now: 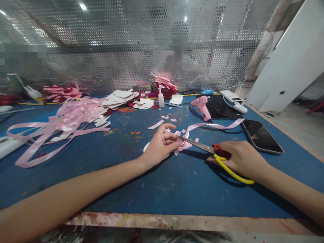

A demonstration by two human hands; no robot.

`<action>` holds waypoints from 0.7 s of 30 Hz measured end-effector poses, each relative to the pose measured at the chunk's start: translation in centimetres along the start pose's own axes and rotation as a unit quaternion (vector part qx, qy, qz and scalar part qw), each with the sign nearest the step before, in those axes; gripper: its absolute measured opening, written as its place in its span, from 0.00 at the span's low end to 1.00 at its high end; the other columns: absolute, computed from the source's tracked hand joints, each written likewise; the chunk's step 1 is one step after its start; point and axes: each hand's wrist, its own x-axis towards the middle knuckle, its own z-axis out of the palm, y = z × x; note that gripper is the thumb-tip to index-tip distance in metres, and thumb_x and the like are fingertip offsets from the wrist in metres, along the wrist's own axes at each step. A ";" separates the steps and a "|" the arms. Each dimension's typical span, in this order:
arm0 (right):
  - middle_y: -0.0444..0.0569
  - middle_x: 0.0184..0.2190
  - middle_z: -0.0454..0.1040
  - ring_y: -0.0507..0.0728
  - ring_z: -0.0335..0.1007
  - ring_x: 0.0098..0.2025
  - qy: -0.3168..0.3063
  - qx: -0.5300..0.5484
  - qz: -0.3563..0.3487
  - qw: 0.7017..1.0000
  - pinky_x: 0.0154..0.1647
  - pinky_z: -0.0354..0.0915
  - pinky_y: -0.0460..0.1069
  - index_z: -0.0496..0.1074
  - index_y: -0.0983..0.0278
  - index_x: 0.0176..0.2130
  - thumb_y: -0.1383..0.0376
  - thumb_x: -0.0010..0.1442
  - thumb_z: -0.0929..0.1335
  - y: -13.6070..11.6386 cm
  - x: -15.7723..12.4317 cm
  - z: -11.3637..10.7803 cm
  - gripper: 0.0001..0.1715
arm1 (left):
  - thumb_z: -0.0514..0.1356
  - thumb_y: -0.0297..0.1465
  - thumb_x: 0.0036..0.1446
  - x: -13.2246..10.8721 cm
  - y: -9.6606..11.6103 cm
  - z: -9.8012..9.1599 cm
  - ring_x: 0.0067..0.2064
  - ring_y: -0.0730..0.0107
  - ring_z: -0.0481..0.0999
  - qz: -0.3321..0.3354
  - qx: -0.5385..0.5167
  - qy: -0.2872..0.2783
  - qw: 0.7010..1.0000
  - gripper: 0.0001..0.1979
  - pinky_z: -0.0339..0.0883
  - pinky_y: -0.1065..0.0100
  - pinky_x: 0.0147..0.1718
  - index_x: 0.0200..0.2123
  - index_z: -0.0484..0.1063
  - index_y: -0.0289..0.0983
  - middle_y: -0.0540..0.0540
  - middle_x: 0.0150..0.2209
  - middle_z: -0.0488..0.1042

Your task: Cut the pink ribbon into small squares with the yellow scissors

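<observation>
My right hand [239,158] grips a pair of scissors [202,145] with one red and one yellow handle loop. Their blades point left, with the tips at the fingers of my left hand [162,141]. That hand is closed in a pinch around a pink satin ribbon [197,126], whose long tail curls away to the right. Small cut ribbon bits lie about the fingertips. Under my left hand a white round piece [146,147] shows in part. Whether the blades are pressed fully together is hard to make out.
Behind my hands lie a pink glue gun [204,108], a small glue bottle [161,98] and white cut pieces [121,98]. A heap of pink ribbon [78,114] spreads at left. A phone [263,135] and a white power bank [231,96] sit at right. A perforated metal screen [141,50] stands behind.
</observation>
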 end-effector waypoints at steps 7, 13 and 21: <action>0.43 0.22 0.62 0.51 0.57 0.21 0.034 0.045 0.028 0.998 0.23 0.53 0.46 0.59 0.61 0.26 0.41 0.53 0.62 -0.1 0.5 -0.8 0.26 | 0.64 0.25 0.48 0.1 -0.3 0.0 0.34 0.71 0.77 0.006 -0.035 -0.012 0.999 0.22 0.69 0.68 0.36 0.43 0.56 0.38 0.49 0.31 0.76; 0.46 0.28 0.64 0.53 0.60 0.26 0.007 0.064 0.045 0.997 0.27 0.57 0.47 0.57 0.61 0.30 0.45 0.55 0.62 0.0 0.7 -1.0 0.22 | 0.63 0.22 0.46 0.2 0.0 -0.1 0.35 0.70 0.77 0.020 0.007 0.014 1.000 0.21 0.69 0.68 0.36 0.42 0.58 0.38 0.49 0.31 0.77; 0.43 0.18 0.64 0.51 0.57 0.20 -0.044 0.003 0.082 0.996 0.22 0.47 0.46 0.57 0.60 0.22 0.46 0.53 0.63 0.4 0.5 -0.5 0.23 | 0.64 0.26 0.46 0.2 -0.1 -0.3 0.33 0.72 0.77 0.035 0.001 0.037 0.999 0.22 0.70 0.68 0.36 0.42 0.58 0.39 0.50 0.32 0.75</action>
